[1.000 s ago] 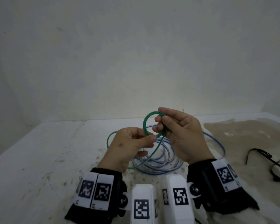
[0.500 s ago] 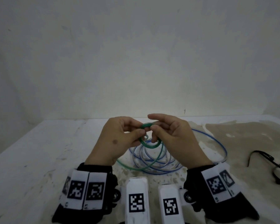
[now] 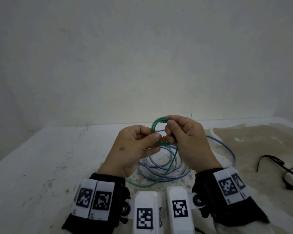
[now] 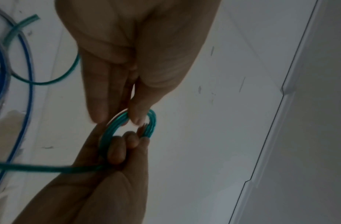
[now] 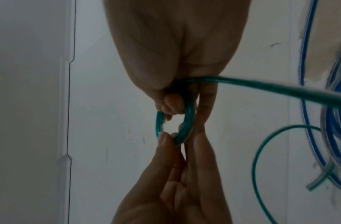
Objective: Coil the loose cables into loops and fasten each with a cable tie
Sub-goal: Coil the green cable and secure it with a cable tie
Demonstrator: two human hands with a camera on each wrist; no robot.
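Observation:
A small green cable coil [image 3: 154,127] of several turns is held upright above the table between both hands. My left hand [image 3: 152,137] pinches its lower left side with thumb and fingers. My right hand [image 3: 169,130] grips its right side, fingers curled through the ring. In the left wrist view the coil [image 4: 152,124] sits between the left fingertips [image 4: 136,119] and the right hand [image 4: 125,150]. The green tail [image 3: 170,163] runs from the right hand down to the table. A loosely coiled blue cable [image 3: 164,168] lies under the hands.
The white table [image 3: 41,166] has a brown stained patch [image 3: 254,142] at the right. A thin black looped item [image 3: 277,166] lies at the right edge. The green tail's loose end [image 5: 317,184] lies beside the blue cable [image 5: 307,106]. A plain wall stands behind.
The loose green loop that lay left of my left hand has been drawn in under the hands. The coil lay flat half a second ago and now stands upright, slightly higher.

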